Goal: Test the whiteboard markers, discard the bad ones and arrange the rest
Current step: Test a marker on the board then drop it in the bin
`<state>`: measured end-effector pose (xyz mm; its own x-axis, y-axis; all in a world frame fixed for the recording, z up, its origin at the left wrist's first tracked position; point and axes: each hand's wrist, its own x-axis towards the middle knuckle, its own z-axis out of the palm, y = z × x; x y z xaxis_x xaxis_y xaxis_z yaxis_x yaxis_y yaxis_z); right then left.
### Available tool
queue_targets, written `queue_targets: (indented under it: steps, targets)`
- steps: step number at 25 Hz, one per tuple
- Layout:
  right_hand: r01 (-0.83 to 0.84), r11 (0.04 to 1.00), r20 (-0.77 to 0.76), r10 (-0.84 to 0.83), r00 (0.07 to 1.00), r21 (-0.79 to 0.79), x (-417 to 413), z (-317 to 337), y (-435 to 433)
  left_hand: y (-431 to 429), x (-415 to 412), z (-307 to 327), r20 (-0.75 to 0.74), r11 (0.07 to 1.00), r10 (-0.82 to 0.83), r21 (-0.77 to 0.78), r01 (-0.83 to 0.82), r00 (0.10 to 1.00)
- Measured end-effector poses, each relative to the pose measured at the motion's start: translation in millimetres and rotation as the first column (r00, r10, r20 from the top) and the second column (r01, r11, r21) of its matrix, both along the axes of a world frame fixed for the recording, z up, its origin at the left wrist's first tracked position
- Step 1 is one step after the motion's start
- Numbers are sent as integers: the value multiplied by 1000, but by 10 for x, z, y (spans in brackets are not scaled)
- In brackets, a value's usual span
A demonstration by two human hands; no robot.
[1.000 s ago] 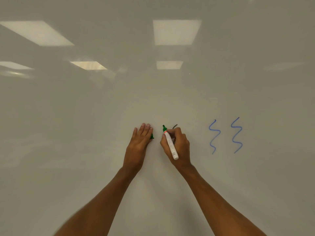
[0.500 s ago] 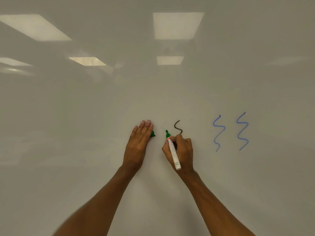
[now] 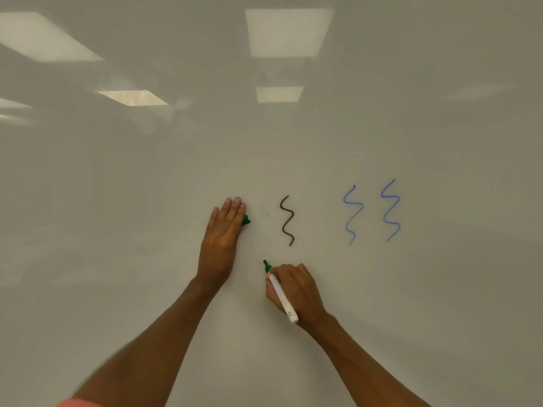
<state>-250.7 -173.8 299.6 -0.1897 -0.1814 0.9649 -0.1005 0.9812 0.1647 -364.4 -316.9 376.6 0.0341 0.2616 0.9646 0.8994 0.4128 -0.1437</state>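
A whiteboard (image 3: 117,201) fills the view. My right hand (image 3: 296,292) grips a white-barrelled marker (image 3: 282,298) whose green tip (image 3: 266,265) points up and left, below a dark wavy line (image 3: 287,221). My left hand (image 3: 223,233) lies flat against the board with its fingers together, pressing a green cap (image 3: 245,221) that peeks out at its right edge. Two blue wavy lines (image 3: 352,214) (image 3: 390,210) stand to the right of the dark one.
Ceiling lights are reflected in the upper part of the board (image 3: 289,32). A faint green smudge (image 3: 264,212) shows between my left hand and the dark line.
My right hand drew the dark wavy line downward, then dropped below it, clear of the line's end. My left hand stayed flat on the board over the green cap.
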Motion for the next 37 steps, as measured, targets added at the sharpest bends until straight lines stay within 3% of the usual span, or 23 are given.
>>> queue_targets:
  steps: [2,7,9,12,14,16,20,24,33,37]
  targets:
    - [0,999,16,1,1000,-53,111,-82,96,30,101,-86,-27,998,37,48,-35,999]
    - [117,990,303,-136,943,80,533,-440,410,142,451,-979,5,997,69,-45,-68,998]
    - [88,994,341,-106,934,67,711,-603,479,204,623,-1388,96,995,28,-98,-19,995]
    - [1,994,424,46,905,-111,960,-879,498,322,900,-1816,276,984,-29,-160,76,961]
    - [-2,983,484,93,870,-185,1104,-1099,513,368,1084,-1996,517,972,-87,-144,187,852]
    - [45,974,555,88,827,-222,1242,-1347,556,445,1215,-2196,616,957,-101,-154,245,782]
    - [186,920,661,98,744,-345,1528,-1710,686,546,1426,-2475,639,929,-111,-206,309,761]
    - [214,931,692,54,719,-296,1709,-1832,797,662,1613,-2617,679,914,-99,-228,337,728]
    - [198,950,717,37,696,-241,1924,-1930,968,904,1911,-2730,579,840,-107,-382,385,809]
    - [230,951,742,0,670,-207,2056,-1981,1067,1096,1952,-2774,681,777,-74,-419,470,729]
